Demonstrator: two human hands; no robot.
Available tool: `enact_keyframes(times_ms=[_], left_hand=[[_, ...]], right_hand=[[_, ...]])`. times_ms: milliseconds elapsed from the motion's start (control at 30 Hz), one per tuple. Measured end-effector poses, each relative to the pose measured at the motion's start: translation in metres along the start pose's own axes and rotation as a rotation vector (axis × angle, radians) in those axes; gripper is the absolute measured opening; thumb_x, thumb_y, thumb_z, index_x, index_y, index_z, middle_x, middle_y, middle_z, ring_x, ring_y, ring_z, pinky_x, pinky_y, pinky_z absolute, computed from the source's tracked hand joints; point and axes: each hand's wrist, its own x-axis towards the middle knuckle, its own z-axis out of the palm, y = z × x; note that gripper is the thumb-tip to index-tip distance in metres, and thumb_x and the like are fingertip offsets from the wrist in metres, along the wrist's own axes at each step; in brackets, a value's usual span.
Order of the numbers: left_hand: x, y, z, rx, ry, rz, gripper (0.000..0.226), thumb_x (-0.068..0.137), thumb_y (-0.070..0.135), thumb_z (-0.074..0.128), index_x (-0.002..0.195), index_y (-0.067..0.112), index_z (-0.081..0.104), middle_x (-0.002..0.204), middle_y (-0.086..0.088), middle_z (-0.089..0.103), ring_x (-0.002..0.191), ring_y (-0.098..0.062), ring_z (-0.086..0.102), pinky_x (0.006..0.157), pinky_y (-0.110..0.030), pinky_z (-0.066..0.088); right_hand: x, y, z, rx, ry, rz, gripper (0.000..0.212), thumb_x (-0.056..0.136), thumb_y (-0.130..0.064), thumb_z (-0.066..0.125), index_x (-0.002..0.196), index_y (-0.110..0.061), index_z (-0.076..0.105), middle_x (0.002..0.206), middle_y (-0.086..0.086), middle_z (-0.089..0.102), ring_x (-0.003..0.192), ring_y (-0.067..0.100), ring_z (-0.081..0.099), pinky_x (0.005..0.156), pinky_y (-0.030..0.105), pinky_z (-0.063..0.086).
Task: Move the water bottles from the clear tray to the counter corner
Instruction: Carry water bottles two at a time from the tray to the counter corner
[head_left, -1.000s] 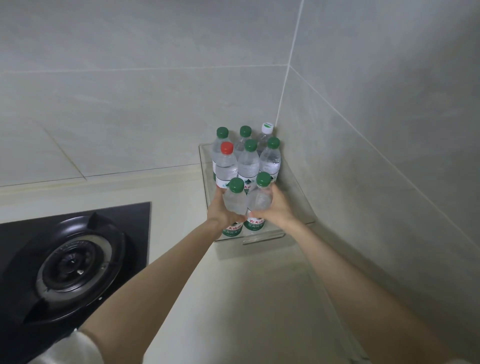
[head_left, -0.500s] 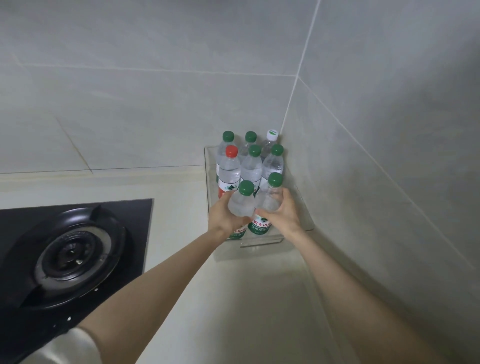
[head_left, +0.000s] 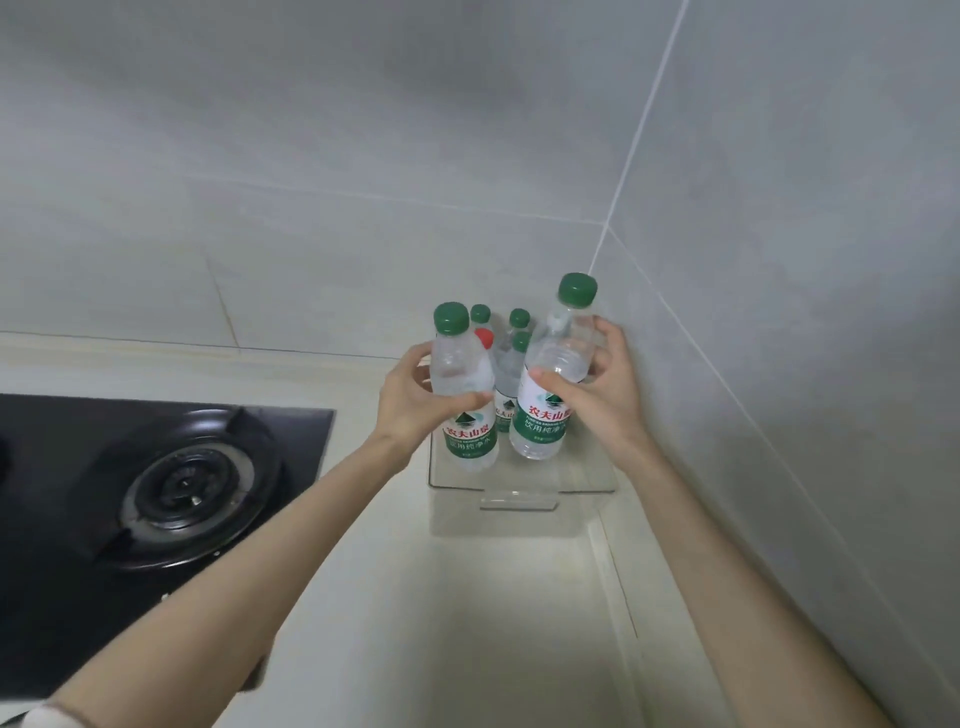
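A clear tray (head_left: 519, 488) stands in the counter corner against the two tiled walls. My left hand (head_left: 410, 405) grips a green-capped water bottle (head_left: 465, 415), held upright above the tray's front. My right hand (head_left: 602, 395) grips a second green-capped bottle (head_left: 550, 395), raised higher and tilted to the right. Behind them, several more bottles (head_left: 506, 374) stand in the tray, one with a red cap (head_left: 484, 336); they are mostly hidden by the held bottles.
A black gas hob with a round burner (head_left: 187, 488) lies on the cream counter (head_left: 467, 623) to the left. Tiled walls close in behind and on the right, meeting in a corner just behind the tray.
Both hands have lifted their bottles up out of the tray's front row. The right one has risen higher and tilted. The view has shifted closer.
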Motion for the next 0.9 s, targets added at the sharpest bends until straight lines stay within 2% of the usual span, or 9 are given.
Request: enact_keyframes(times_ms=[100,200,267,400,500,600,700,767,900], left_hand=[[-0.018,0.02,-0.026,-0.037,0.076,0.032,0.069,0.059,0.017,0.089,0.118,0.019,0.054,0.103,-0.001,0.069,0.092,-0.013,0.067,0.072,-0.024,0.055],[-0.04,0.034,-0.058,-0.069,0.139,0.065,0.069,0.059,0.018,0.089,0.119,0.018,0.055,0.104,-0.004,0.072,0.092,-0.017,0.07,0.078,-0.033,0.057],[-0.055,0.042,-0.08,-0.082,0.176,0.087,0.067,0.06,0.017,0.089,0.119,0.018,0.056,0.101,-0.003,0.072,0.089,-0.013,0.07,0.071,-0.028,0.057],[-0.097,0.05,-0.136,-0.069,0.279,0.136,0.067,0.061,0.018,0.088,0.121,0.019,0.056,0.1,0.001,0.072,0.087,-0.007,0.07,0.069,-0.02,0.057],[-0.131,0.048,-0.184,-0.012,0.352,0.154,0.067,0.06,0.021,0.089,0.119,0.022,0.057,0.101,-0.001,0.073,0.09,-0.01,0.07,0.075,-0.027,0.058],[-0.171,0.045,-0.234,0.015,0.442,0.174,0.066,0.058,0.021,0.09,0.117,0.023,0.06,0.099,0.001,0.073,0.091,-0.009,0.07,0.077,-0.027,0.058],[-0.216,0.043,-0.283,0.058,0.531,0.182,0.062,0.058,0.022,0.09,0.113,0.024,0.061,0.096,0.007,0.073,0.087,-0.001,0.069,0.074,-0.021,0.057],[-0.249,0.04,-0.321,0.074,0.582,0.179,0.061,0.057,0.024,0.09,0.112,0.027,0.062,0.096,0.006,0.074,0.089,-0.005,0.07,0.076,-0.026,0.057],[-0.322,0.037,-0.394,0.085,0.68,0.168,0.063,0.058,0.019,0.091,0.114,0.028,0.062,0.095,0.005,0.075,0.087,-0.007,0.072,0.075,-0.028,0.058]], right_hand=[[-0.009,-0.032,0.014,0.057,-0.06,-0.059,0.075,0.066,-0.012,0.085,0.127,-0.026,0.044,0.117,0.001,0.066,0.103,0.012,0.066,0.085,0.031,0.056],[-0.024,-0.062,0.034,0.038,-0.124,-0.116,0.073,0.066,-0.018,0.086,0.125,-0.033,0.046,0.111,-0.009,0.068,0.099,0.0,0.065,0.088,0.03,0.055],[-0.038,-0.079,0.048,0.039,-0.178,-0.153,0.072,0.067,-0.019,0.085,0.126,-0.032,0.046,0.111,-0.01,0.068,0.1,-0.002,0.063,0.089,0.029,0.054],[-0.072,-0.112,0.086,0.027,-0.309,-0.221,0.073,0.068,-0.026,0.084,0.13,-0.032,0.046,0.12,-0.007,0.064,0.111,0.005,0.058,0.091,0.033,0.053],[-0.1,-0.132,0.125,0.024,-0.408,-0.26,0.072,0.066,-0.033,0.085,0.125,-0.039,0.045,0.113,-0.014,0.065,0.107,0.003,0.058,0.088,0.04,0.055],[-0.132,-0.152,0.166,0.056,-0.5,-0.302,0.068,0.068,-0.028,0.084,0.123,-0.04,0.044,0.106,-0.018,0.066,0.102,-0.002,0.058,0.085,0.029,0.053],[-0.168,-0.171,0.211,0.08,-0.583,-0.349,0.068,0.069,-0.026,0.084,0.122,-0.038,0.045,0.113,-0.011,0.067,0.107,0.006,0.06,0.084,0.02,0.049],[-0.198,-0.186,0.243,0.095,-0.636,-0.386,0.067,0.069,-0.027,0.084,0.121,-0.038,0.045,0.118,-0.008,0.066,0.108,0.006,0.06,0.081,0.011,0.046],[-0.268,-0.216,0.306,0.163,-0.75,-0.399,0.066,0.07,-0.027,0.083,0.122,-0.036,0.045,0.113,-0.01,0.067,0.106,0.001,0.06,0.079,0.011,0.047]])
